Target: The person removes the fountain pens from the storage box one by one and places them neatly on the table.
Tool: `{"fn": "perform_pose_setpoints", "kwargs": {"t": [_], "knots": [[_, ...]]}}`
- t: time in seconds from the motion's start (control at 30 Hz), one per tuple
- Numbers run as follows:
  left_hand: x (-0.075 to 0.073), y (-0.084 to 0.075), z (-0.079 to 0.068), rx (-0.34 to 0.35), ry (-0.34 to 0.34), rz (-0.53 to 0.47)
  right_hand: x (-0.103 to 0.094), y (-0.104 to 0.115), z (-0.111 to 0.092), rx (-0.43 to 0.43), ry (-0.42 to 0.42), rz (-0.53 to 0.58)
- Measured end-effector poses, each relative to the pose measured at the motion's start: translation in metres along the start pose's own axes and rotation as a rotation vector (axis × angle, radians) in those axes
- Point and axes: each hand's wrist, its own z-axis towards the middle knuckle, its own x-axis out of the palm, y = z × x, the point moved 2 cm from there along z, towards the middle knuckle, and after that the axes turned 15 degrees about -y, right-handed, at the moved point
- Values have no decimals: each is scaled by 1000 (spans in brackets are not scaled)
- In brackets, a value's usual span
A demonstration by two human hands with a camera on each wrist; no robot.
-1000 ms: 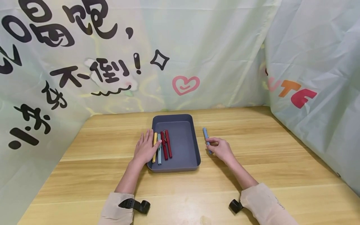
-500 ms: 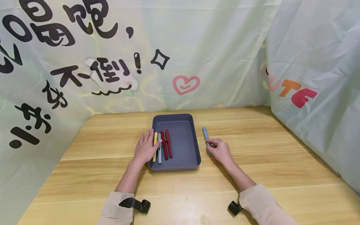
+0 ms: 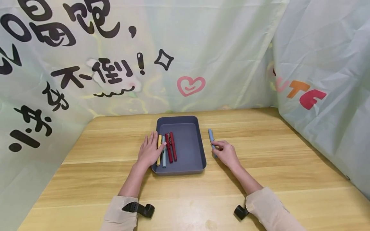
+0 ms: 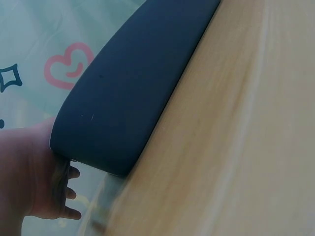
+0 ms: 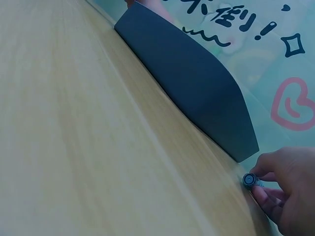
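A dark grey-blue tray [image 3: 189, 149] stands on the table. Along its left side lie a yellow pen [image 3: 159, 150], a light blue pen [image 3: 164, 157] and two dark red pens [image 3: 173, 147] with clips. My left hand [image 3: 149, 150] rests at the tray's left wall, fingers straight, thumb reaching over the rim across the yellow pen. To the right of the tray, my right hand [image 3: 227, 153] pinches a blue pen [image 3: 211, 135] between thumb and fingers, low on its length. In the right wrist view the round end of this blue pen [image 5: 249, 180] shows between the fingertips.
The wooden table [image 3: 185, 199] runs up to a printed cloth [image 3: 231, 57] at the back and sides. Black wrist cameras sit at the left cuff [image 3: 140, 210] and right cuff [image 3: 241, 212].
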Motion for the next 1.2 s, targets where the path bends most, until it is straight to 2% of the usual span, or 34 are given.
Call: {"fn": "perform_pose_setpoints", "kwargs": {"t": [0.27,1.2], "knots": [[0,2,0,7,-2,2,1,0,1,-9,-2,-11],[0,2,1,-3,1,10,1,0,1,54,8,33]]}}
